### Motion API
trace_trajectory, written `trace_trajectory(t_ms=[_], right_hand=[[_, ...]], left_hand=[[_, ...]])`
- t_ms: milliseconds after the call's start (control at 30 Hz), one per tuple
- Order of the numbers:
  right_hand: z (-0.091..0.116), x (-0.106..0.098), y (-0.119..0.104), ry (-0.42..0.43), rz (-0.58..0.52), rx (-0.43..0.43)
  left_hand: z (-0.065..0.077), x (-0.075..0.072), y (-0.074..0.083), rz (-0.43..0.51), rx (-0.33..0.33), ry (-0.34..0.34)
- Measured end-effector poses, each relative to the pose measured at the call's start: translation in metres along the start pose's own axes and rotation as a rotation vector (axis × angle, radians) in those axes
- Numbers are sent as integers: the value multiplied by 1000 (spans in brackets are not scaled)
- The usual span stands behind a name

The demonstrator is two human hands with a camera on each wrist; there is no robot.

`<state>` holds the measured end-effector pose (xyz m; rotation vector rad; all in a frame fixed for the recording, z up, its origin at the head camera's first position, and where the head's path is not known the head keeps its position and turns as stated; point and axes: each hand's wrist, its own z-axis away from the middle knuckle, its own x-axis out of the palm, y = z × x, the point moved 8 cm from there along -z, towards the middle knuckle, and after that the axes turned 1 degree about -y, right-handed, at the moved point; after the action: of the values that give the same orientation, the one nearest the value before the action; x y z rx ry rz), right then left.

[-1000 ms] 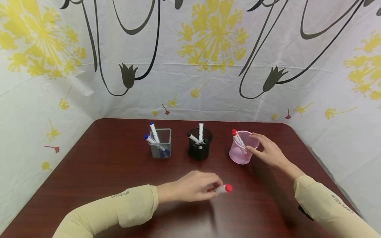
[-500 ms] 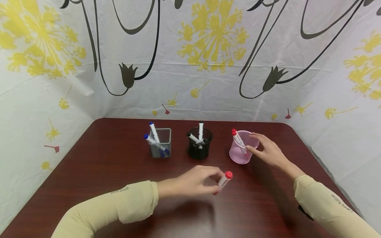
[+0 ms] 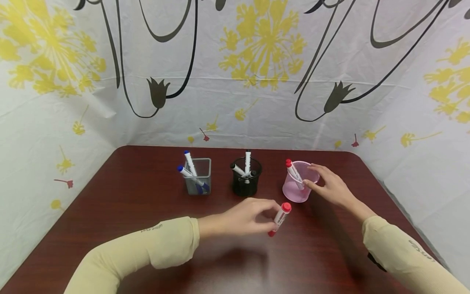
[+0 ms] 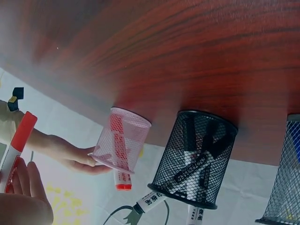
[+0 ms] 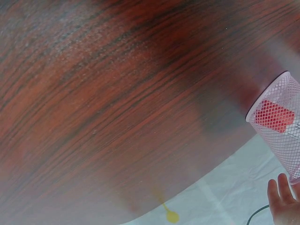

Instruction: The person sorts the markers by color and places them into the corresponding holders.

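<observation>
My left hand [image 3: 249, 217] pinches a red-capped whiteboard marker [image 3: 282, 215] between thumb and fingers. The marker tilts above the table, red cap uppermost, in front of the pink mesh pen cup [image 3: 293, 195]. At that cup's right side, my right hand [image 3: 333, 188] grips the rim, thumb on the near side and fingers on the far side. Two red markers [image 3: 295, 173] lean inside it toward the left. The left wrist view shows the held marker [image 4: 18, 143] at its left edge, apart from the pink cup [image 4: 123, 140].
A black round mesh cup [image 3: 245, 188] with several black markers stands mid-table, left of the pink one. Farther left is a square grey mesh cup [image 3: 192, 188] holding blue markers [image 3: 190, 163]. Behind the dark red wooden table [image 3: 147, 228] hangs a patterned white cloth [image 3: 205, 65].
My left hand has risen and moved slightly right and away from me, turning the marker from nearly level to tilted with its red cap up. My right hand and the cups stay put.
</observation>
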<state>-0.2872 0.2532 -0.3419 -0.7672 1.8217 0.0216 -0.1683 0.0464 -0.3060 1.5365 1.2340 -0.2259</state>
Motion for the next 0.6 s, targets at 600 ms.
trace_trajectory(t_ms=[600], right_hand=[[0, -1, 0, -1, -2, 4]], left_hand=[[-17, -11, 0, 62, -4, 25]])
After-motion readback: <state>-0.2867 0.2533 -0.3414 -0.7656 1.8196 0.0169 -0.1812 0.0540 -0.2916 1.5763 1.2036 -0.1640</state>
